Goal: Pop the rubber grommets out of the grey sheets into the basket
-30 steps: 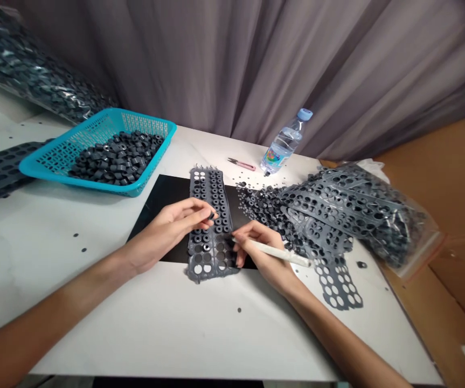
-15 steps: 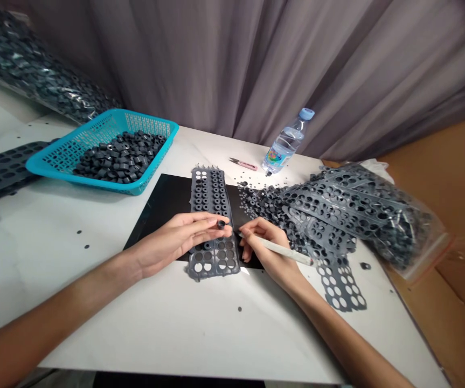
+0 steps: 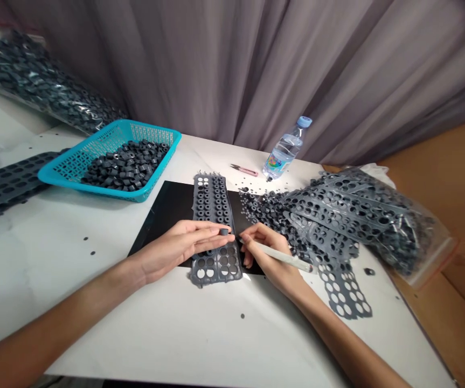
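Note:
Between the fingertips of my left hand (image 3: 187,240) is a small dark grey rubber bushing (image 3: 224,231). That hand hovers over a moulded rubber sheet (image 3: 228,264), which has round parts in its far rows and holes at its near end. The sheet lies across a black mat (image 3: 163,213). My right hand (image 3: 270,253) is closed round a white pen-like tool (image 3: 284,257), its tip pointing left toward the bushing, a short gap away. The tool's exact kind does not show.
A turquoise basket (image 3: 145,191) of bushings stands left, with a filled plastic bag (image 3: 50,86) behind it. Pink thread snips (image 3: 244,170) and a water bottle (image 3: 284,151) are at the back. Right lie loose bits, punched sheets (image 3: 347,291) and another bag (image 3: 430,242).
The bushing has turned in my left fingers: its open end showed before, its side shows now. My right hand keeps the tool nearby. The whole view has shifted slightly.

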Available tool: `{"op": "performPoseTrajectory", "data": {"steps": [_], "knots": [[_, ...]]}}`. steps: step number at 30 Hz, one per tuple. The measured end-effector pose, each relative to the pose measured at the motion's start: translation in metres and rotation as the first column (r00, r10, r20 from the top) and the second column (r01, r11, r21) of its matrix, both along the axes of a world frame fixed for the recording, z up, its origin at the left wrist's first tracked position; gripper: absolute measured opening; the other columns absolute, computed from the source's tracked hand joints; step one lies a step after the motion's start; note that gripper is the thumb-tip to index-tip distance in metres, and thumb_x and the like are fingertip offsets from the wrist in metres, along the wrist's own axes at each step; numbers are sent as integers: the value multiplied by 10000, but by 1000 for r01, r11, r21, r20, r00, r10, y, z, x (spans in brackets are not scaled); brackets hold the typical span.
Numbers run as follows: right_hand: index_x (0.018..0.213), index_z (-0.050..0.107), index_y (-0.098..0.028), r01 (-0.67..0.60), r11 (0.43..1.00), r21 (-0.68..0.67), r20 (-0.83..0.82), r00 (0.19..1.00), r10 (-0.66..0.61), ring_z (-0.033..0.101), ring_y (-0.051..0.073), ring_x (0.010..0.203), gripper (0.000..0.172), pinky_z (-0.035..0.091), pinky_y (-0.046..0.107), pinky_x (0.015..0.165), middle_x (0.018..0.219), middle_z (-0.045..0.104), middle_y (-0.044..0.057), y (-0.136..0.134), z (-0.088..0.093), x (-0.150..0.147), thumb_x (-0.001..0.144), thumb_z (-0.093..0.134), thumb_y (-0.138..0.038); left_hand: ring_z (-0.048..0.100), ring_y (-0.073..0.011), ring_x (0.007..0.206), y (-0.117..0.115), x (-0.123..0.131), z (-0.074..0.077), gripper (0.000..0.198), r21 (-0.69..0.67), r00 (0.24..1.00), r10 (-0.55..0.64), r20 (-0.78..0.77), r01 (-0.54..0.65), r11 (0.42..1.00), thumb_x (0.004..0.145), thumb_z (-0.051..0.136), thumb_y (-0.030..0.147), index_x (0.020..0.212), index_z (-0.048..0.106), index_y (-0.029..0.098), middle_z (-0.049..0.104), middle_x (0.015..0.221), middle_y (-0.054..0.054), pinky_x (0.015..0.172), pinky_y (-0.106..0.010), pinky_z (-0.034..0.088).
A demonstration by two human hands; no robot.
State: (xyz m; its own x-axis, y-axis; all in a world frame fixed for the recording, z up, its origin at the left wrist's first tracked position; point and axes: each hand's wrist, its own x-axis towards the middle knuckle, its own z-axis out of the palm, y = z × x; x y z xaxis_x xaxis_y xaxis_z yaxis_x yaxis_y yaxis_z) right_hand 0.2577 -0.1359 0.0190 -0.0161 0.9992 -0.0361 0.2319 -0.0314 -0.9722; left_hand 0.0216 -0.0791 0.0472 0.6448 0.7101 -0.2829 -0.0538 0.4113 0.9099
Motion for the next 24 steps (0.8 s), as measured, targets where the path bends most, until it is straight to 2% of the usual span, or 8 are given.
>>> {"op": "performPoseTrajectory", "data": {"steps": [2, 4, 5, 7, 9, 14, 19, 24], "knots": [[901, 623, -209, -2, 1000, 1, 8, 1000, 2, 625, 139, 517, 136, 498, 238, 523, 617, 648, -29, 0, 0, 0, 970, 624, -326, 683, -286, 1295, 6, -5, 5, 362, 111, 997, 9, -81, 0, 994, 1015, 647, 418, 1269, 744, 179, 766, 1291, -128, 1187, -436, 503], [904, 624, -208, 3, 1000, -2, 14, 1000, -3, 625, 139, 515, 147, 491, 236, 512, 618, 650, -26, 0, 0, -1, 976, 618, -336, 730, -284, 1216, 17, -19, 11, 417, 353, 967, 176, -187, -101, 930, 1005, 652, 467, 1302, 723, 183, 786, 1244, -123, 1144, -438, 535], [904, 626, -208, 5, 1000, -1, 16, 1000, -5, 625, 139, 514, 151, 486, 235, 506, 622, 652, -25, 0, -1, -1, 978, 615, -339, 746, -276, 1179, 24, -28, 15, 422, 516, 918, 330, -221, -177, 838, 1004, 648, 480, 1305, 719, 192, 789, 1238, -110, 1125, -435, 547], [904, 628, -207, 2, 1000, 5, 16, 1000, -2, 627, 138, 518, 141, 478, 231, 498, 635, 656, -23, 0, -1, -2, 974, 613, -329, 740, -257, 1171, 42, -52, 22, 401, 823, 715, 673, -189, -258, 506, 1025, 613, 484, 1317, 709, 227, 777, 1260, -64, 1119, -429, 541], [900, 625, -208, -6, 1000, 12, 11, 1000, 6, 631, 135, 526, 103, 478, 228, 499, 647, 658, -25, 0, -1, -2, 955, 618, -295, 726, -255, 1168, 59, -78, 26, 396, 953, 540, 830, -139, -155, 261, 1068, 530, 465, 1340, 691, 226, 754, 1284, -34, 1126, -448, 521], [894, 610, -207, -33, 999, 7, -22, 999, 33, 623, 127, 522, 31, 485, 224, 506, 662, 658, -33, 3, -1, -2, 905, 623, -233, 590, -250, 1321, 79, -112, 26, 279, 980, 519, 831, -200, 121, 161, 1049, 580, 412, 1247, 698, 255, 696, 1326, 58, 1222, -437, 404], [900, 610, -201, -43, 999, -1, -68, 997, 43, 612, 117, 512, 41, 482, 217, 493, 671, 649, -33, 5, -1, -2, 898, 626, -239, 608, -250, 1243, 60, -71, 23, 205, 992, 627, 770, -116, 104, 65, 1049, 585, 382, 1145, 721, 262, 729, 1222, 10, 1180, -438, 419], [928, 622, -201, -30, 1000, 7, -75, 997, 30, 610, 119, 514, 55, 500, 222, 488, 679, 654, -35, 7, -2, -2, 913, 627, -254, 648, -226, 1087, 21, -3, -2, 177, 944, 856, 413, -313, 232, 235, 1061, 573, 317, 1127, 711, 229, 715, 1105, -46, 1025, -408, 511]]}}
